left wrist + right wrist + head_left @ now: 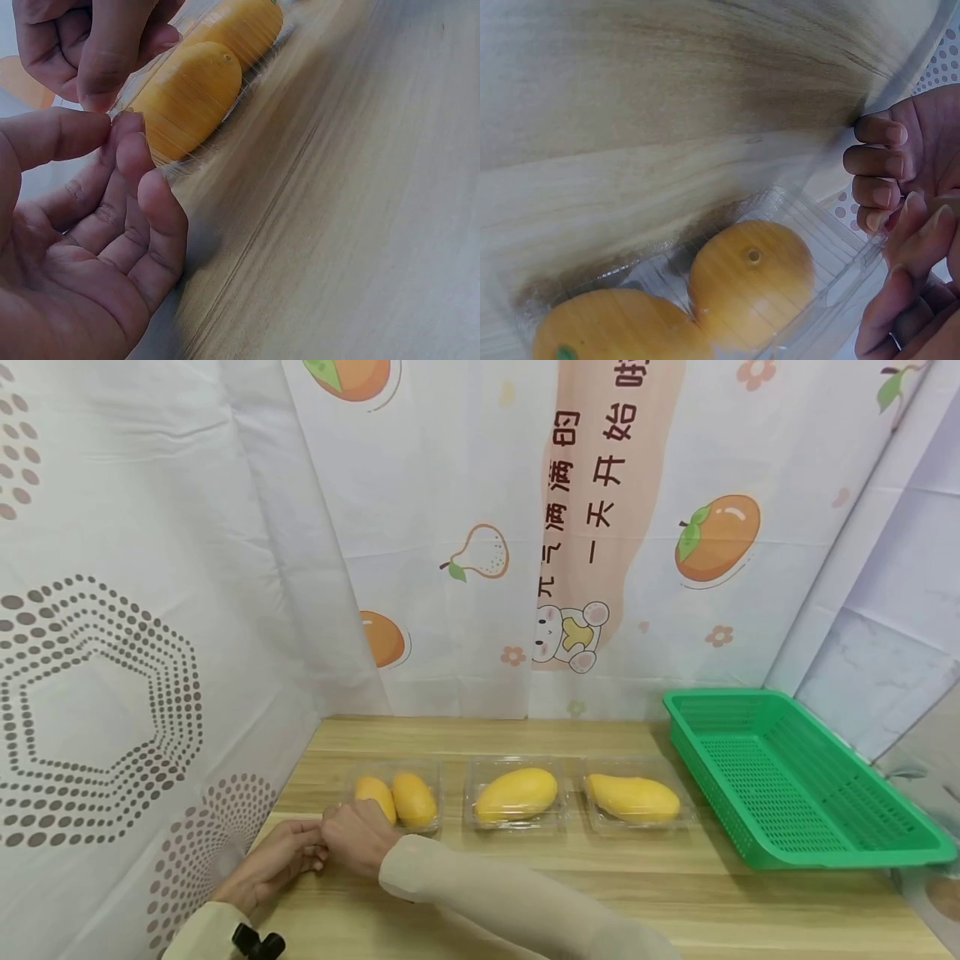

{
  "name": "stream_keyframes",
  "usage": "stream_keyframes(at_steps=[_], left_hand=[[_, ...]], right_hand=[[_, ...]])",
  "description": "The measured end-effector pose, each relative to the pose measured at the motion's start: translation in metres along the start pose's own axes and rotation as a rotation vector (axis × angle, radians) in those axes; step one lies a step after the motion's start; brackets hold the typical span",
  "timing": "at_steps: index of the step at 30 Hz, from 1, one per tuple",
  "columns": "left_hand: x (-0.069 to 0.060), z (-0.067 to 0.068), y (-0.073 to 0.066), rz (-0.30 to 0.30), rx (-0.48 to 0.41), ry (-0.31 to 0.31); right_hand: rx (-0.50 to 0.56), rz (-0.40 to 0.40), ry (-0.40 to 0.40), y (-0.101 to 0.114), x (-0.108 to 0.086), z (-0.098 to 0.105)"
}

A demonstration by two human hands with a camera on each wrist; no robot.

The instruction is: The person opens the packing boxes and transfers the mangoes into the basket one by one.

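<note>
A clear plastic clamshell box [438, 777] with two yellow mangoes [414, 800] inside sits on the table at the left. At its near left corner my two hands meet. My left hand [281, 860] pinches the corner edge between thumb and index finger, palm turned up in the left wrist view. Right against it, my right hand [360, 837] pinches the same edge, its fingers curled, and covers part of one mango in the head view. The lid looks closed over the mangoes [754, 285] in the right wrist view. The fingertips partly hide the gripped edge.
Two more clear boxes stand in a row to the right, a middle box [471, 785] and a right box [686, 818], each with one mango. A green plastic basket [750, 852] stands at the far right. Printed curtains [450, 485] hang behind and at the sides.
</note>
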State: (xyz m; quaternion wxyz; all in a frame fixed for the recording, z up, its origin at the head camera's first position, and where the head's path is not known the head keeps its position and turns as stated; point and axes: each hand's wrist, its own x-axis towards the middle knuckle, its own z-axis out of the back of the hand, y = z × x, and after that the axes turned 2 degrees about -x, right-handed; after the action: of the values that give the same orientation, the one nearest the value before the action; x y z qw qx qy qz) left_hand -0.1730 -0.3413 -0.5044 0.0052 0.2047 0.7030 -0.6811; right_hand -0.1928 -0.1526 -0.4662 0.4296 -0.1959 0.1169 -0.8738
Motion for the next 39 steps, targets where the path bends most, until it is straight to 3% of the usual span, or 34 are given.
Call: stream_keyframes(at_steps=[9, 17, 27, 35, 39], left_hand=[[0.002, -0.002, -0.001, -0.007, -0.003, 0.011], [0.004, -0.005, -0.002, -0.013, 0.005, 0.005], [0.007, -0.010, -0.005, -0.016, 0.065, -0.060], [0.004, -0.012, 0.003, 0.007, 0.095, -0.123], [0.001, -0.011, 0.005, -0.018, 0.126, -0.121]], right_hand=[[0.016, -0.004, -0.009, -0.001, -0.004, 0.000], [-0.032, -0.016, -0.039, 0.002, -0.006, -0.003], [-0.011, -0.010, -0.047, -0.002, -0.002, 0.006], [0.018, -0.038, -0.009, -0.002, 0.000, 0.010], [0.023, -0.050, -0.006, -0.002, -0.001, 0.010]])
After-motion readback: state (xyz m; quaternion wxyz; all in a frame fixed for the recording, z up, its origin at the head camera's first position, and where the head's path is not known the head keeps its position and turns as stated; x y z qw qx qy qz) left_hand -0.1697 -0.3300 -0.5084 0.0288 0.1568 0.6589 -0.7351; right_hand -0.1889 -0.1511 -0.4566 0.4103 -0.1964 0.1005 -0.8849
